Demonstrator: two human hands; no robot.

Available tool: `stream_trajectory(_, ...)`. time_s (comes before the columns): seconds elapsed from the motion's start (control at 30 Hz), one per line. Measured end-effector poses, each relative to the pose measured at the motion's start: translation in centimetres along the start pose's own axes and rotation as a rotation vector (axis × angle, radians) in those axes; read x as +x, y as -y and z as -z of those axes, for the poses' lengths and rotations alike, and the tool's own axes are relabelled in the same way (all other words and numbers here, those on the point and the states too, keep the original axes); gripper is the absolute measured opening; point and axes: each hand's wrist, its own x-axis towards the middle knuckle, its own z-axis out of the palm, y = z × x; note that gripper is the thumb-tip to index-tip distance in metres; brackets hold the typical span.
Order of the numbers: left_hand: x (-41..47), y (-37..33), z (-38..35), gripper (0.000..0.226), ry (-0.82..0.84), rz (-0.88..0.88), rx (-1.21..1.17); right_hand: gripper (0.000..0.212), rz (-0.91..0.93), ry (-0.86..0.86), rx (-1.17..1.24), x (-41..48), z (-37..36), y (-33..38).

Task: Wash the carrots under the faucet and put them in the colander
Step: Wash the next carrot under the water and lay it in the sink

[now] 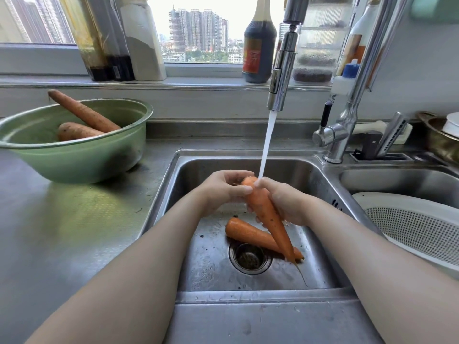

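Carrot (267, 214) under faucet (280, 78), fingers (238, 192) of left hand (221, 192) and right hand (285, 204) clamped around it.

We count 4 carrots: the long carrot (82, 111) and the short carrot (74, 131) in 1 green bowl (74, 167) at the counter's left edge, 1 held carrot (265, 212) under 1 faucet (283, 70), and 1 loose carrot (248, 234) on the left basin (198, 170) floor. With the right basin (397, 180) that makes 2 basins, plus 1 white colander (422, 227).

Both hands (223, 189), seemingly wet, round a carrot (265, 212) under faucet (280, 78) water.
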Motion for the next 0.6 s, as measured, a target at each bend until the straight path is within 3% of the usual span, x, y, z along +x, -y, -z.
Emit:
stream_trajectory(0.1, -0.1, -0.1, -0.2, 0.042, -0.019, -0.001, 0.017, 0.058, -0.01, 0.105, 0.059, 0.0, 0.4, -0.2)
stream_trajectory(0.17, -0.1, -0.2, -0.3, 0.042, -0.015, -0.005, 0.013, 0.058, 0.025, 0.088, 0.058, 0.0, 0.6, -0.4)
stream_trajectory(0.3, 0.2, 0.0, -0.5, 0.042, -0.03, -0.029, 0.053, 0.07, 0.032, -0.129, -0.066, 0.0, -0.6, 0.0)
stream_trajectory(0.43, -0.1, -0.3, -0.6, 0.038, -0.019, -0.052, 0.057, 0.085, 0.0, -0.246, 0.01, 0.8, -1.5, 0.3)
stream_trajectory(0.6, -0.1, 0.1, 0.1, 0.041, -0.034, -0.026, 0.141, 0.065, -0.014, -0.051, 0.025, 0.1, -0.1, -0.1)
